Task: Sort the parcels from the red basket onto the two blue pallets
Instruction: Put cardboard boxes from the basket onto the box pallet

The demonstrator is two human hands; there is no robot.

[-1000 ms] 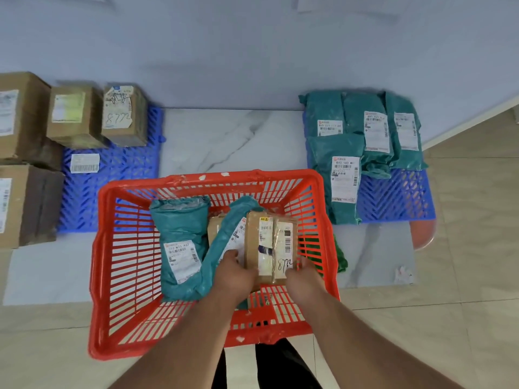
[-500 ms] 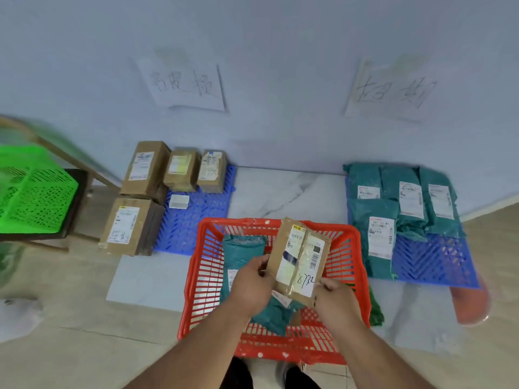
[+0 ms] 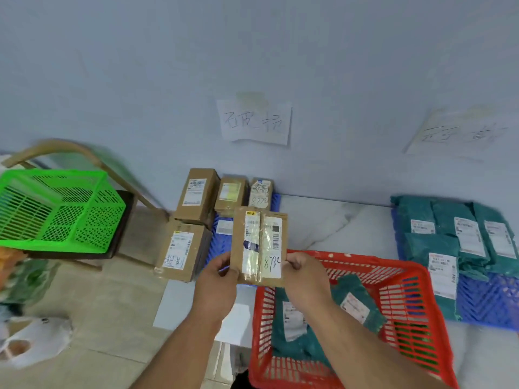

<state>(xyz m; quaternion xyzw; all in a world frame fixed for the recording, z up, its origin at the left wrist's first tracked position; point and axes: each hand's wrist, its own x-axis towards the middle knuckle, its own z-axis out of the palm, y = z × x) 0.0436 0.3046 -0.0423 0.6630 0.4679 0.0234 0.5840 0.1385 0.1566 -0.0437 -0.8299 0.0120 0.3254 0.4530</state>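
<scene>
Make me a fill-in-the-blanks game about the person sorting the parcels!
1. Both hands, the left hand and the right hand, hold one ____ cardboard box.
2. The parcels left in the red basket are ____ bags.
3. The basket on the chair is ____ in colour.
4. The handwritten number on the held box reads ____.

Missing words: brown; green; green; 8732
</scene>
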